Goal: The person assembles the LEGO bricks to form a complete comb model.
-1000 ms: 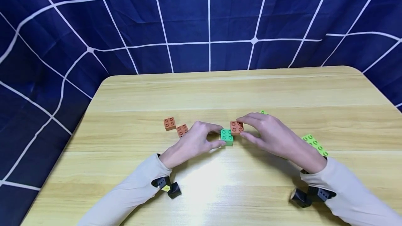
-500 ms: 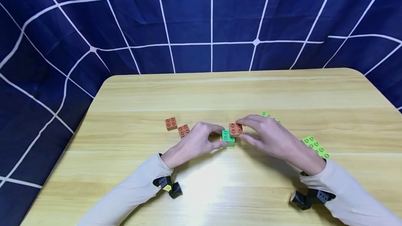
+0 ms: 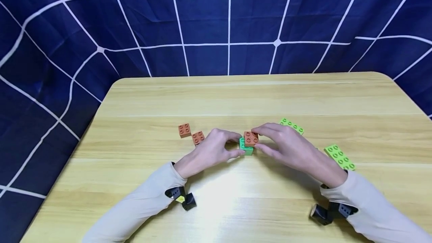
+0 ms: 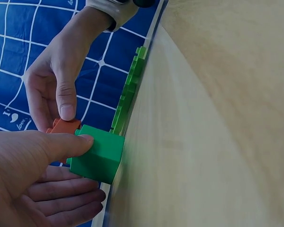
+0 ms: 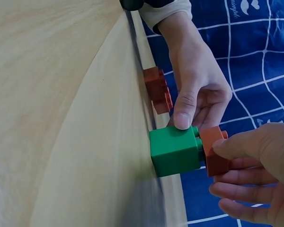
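Note:
My left hand pinches a green toy building brick between thumb and fingers, low at the tabletop. Thumb and fingers of my right hand grip a small reddish-brown brick with 2x2 studs. This brown brick overlaps the green one's top in the head view, shifted a little toward the right. Seen from the right wrist, it is right at the green brick's studs, and some of those studs still show between the two. In the left wrist view the green brick hides part of the brown one.
Left of my left hand, two more brown bricks lie on the wooden table, one partly behind that hand. Lime-green long bricks lie beyond and beside my right forearm. A blue gridded cloth hangs behind the table.
My right hand has moved slightly left with the brown brick, which now overlaps more of the green brick's top. My left hand keeps its pinch on the green brick.

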The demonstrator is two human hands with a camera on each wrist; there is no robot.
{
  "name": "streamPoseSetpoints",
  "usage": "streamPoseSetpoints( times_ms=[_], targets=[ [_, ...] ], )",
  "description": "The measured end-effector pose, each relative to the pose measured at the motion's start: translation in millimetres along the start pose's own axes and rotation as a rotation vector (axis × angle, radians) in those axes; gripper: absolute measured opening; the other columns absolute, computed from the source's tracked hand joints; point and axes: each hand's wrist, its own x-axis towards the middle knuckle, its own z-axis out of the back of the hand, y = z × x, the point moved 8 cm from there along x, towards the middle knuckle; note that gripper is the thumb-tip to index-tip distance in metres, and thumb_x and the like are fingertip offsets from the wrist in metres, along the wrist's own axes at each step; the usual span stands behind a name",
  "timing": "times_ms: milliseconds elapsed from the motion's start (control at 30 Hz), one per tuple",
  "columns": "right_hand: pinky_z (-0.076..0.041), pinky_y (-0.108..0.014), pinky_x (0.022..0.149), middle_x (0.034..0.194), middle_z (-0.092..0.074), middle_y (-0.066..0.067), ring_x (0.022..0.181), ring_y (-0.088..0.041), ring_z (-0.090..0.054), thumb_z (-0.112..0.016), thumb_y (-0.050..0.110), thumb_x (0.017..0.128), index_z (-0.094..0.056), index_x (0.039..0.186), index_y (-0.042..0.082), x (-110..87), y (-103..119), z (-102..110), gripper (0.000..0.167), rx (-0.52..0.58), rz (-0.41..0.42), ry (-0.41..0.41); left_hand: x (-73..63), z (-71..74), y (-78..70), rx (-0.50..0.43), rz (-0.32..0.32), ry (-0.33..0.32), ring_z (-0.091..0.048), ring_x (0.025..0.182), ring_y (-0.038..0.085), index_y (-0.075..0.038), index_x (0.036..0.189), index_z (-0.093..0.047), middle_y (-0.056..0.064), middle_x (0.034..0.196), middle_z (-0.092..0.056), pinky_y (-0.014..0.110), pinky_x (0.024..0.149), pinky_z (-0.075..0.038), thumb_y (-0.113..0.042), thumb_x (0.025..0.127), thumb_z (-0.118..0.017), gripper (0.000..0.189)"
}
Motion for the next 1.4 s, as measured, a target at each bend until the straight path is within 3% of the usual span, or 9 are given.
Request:
streamPoseSetpoints(
  times_ms=[400, 867, 1167, 1400],
  targets=[
    [-0.059, -0.038, 0.079, 0.105, -0.07, -0.016, 0.094, -0.027, -0.068, -0.078, 0.011, 0.081, -0.067, 0.112, -0.004, -0.8, 1.4, -4.3, 0.036, 0.034, -0.018, 0.024, 0.8, 0.2, -0.4, -0.024, 0.03, 0.012, -0.07, 0.092, 0.016, -0.004, 0.105, -0.071, 0.01, 0.102, -0.073, 0.021, 0.084, -0.055, -0.019, 0.085, -0.076, 0.026],
    [-0.059, -0.039, 0.078, 0.105, -0.069, -0.016, 0.093, -0.028, -0.068, -0.077, 0.013, 0.081, -0.067, 0.112, -0.004, 0.1, 5.6, -5.1, 0.036, 0.005, -0.002, 0.016, -0.8, -0.6, -0.4, -0.023, 0.023, 0.019, -0.065, 0.072, 0.009, -0.002, 0.109, -0.069, 0.01, 0.1, -0.073, 0.013, 0.071, -0.054, -0.02, 0.085, -0.075, 0.031],
    [-0.059, -0.038, 0.079, 0.106, -0.069, -0.016, 0.094, -0.028, -0.068, -0.078, 0.014, 0.081, -0.067, 0.113, -0.003, -0.7, 6.4, -5.3, 0.038, -0.018, -0.004, 0.003, 0.5, -1.2, -0.8, -0.024, 0.013, 0.004, -0.07, 0.083, 0.016, 0.0, 0.106, -0.068, 0.01, 0.094, -0.073, 0.015, 0.076, -0.055, -0.019, 0.085, -0.076, 0.029],
    [-0.059, -0.037, 0.078, 0.106, -0.069, -0.015, 0.093, -0.027, -0.068, -0.079, 0.013, 0.079, -0.067, 0.113, -0.002, -0.6, 7.9, -5.0, 0.039, -0.016, 0.018, -0.017, -0.8, -0.8, 0.7, -0.019, 0.032, 0.009, -0.07, 0.086, 0.016, 0.0, 0.114, -0.066, 0.01, 0.099, -0.073, 0.016, 0.077, -0.054, -0.021, 0.085, -0.076, 0.038]
  ],
)
